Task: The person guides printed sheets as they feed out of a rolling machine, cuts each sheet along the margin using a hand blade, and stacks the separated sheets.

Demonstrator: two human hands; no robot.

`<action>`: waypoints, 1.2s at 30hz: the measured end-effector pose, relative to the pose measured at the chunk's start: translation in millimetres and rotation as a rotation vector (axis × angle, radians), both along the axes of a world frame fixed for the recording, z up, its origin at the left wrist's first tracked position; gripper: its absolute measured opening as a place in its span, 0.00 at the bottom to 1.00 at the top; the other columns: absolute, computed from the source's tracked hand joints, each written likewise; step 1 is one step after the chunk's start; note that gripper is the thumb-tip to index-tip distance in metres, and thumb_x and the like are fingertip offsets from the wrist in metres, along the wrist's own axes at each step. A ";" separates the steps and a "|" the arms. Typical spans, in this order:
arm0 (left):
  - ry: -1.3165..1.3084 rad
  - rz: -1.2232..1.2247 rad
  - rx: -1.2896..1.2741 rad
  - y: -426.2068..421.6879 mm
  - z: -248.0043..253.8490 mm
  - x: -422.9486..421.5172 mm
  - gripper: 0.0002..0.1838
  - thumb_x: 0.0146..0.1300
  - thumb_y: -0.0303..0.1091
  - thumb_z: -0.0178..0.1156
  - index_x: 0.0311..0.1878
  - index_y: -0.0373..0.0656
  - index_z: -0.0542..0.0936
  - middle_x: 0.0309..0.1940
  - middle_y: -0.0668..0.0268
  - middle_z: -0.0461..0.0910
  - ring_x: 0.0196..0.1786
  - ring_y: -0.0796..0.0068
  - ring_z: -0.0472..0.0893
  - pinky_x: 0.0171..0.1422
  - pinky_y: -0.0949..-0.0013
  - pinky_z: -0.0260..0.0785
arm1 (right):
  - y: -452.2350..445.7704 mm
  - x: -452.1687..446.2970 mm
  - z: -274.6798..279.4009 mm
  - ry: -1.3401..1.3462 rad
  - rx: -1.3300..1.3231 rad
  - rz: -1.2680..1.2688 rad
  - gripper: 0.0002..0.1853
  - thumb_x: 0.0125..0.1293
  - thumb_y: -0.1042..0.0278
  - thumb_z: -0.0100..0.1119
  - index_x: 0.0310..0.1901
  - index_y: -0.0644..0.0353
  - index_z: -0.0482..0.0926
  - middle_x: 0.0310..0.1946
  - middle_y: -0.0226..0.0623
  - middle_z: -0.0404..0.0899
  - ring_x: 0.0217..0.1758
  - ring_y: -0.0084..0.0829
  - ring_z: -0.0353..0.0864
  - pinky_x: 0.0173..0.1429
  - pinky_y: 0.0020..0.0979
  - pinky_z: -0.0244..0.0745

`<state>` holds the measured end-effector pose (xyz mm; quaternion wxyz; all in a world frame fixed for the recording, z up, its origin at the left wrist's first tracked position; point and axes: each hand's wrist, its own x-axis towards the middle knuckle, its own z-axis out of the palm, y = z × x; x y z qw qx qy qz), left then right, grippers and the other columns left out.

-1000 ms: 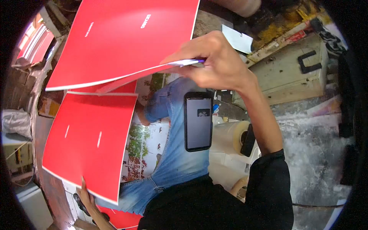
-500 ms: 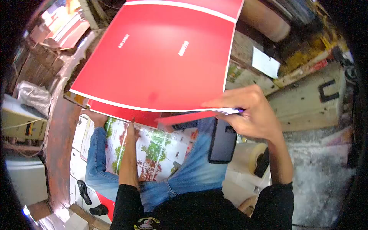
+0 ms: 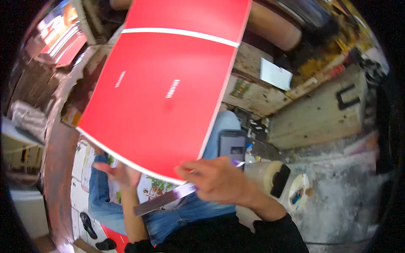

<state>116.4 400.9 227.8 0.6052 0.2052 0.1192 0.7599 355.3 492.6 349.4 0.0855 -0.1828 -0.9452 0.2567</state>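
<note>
A large red printed sheet (image 3: 147,105) with a white band and small white lettering stretches away in front of me. My right hand (image 3: 219,181) is closed round a long flat blade-like tool (image 3: 162,201) with a purple and white grip, its thumb and fingertips at the sheet's near right corner. Beneath the near left edge, my left hand (image 3: 120,173) has its thumb spread away from its fingers; some fingers are partly hidden by the sheet, and I see nothing held in it. A dark phone (image 3: 232,145) rests on my thigh.
Printed sheets with green and red pictures (image 3: 158,187) lie between my legs. To the right are a roll of clear film (image 3: 263,175), a roll of tape (image 3: 298,192) and a wooden panel (image 3: 320,111). Black sandals (image 3: 87,225) lie at lower left; a white paper (image 3: 275,74) sits farther back.
The red sheet has shifted nearer and to the left. My right hand has come down and left to its corner with the tool. My left hand has moved up to the near edge.
</note>
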 end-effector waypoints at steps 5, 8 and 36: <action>0.143 0.255 -0.658 -21.1 0.2 -3.6 0.24 0.71 0.31 0.55 0.65 0.27 0.66 0.61 0.51 0.73 0.61 0.62 0.77 0.66 0.59 0.71 | -24.4 24.4 -16.9 0.381 -0.066 -0.237 0.36 0.49 0.60 0.75 0.60 0.65 0.73 0.48 0.42 0.76 0.46 0.37 0.81 0.45 0.35 0.81; 0.293 0.374 -0.707 -56.6 2.2 4.9 0.24 0.71 0.30 0.55 0.66 0.27 0.65 0.64 0.50 0.70 0.61 0.64 0.76 0.66 0.59 0.72 | -27.4 62.2 -11.2 0.288 0.026 -0.888 0.49 0.42 0.46 0.81 0.61 0.70 0.70 0.47 0.46 0.74 0.47 0.41 0.80 0.47 0.37 0.79; 0.532 0.470 -1.205 -156.7 76.6 4.6 0.31 0.70 0.39 0.58 0.70 0.33 0.64 0.69 0.53 0.65 0.67 0.58 0.68 0.71 0.52 0.63 | -37.7 346.7 -159.6 -0.374 -0.118 -1.780 0.43 0.32 0.45 0.77 0.47 0.70 0.76 0.42 0.56 0.82 0.45 0.53 0.83 0.51 0.45 0.78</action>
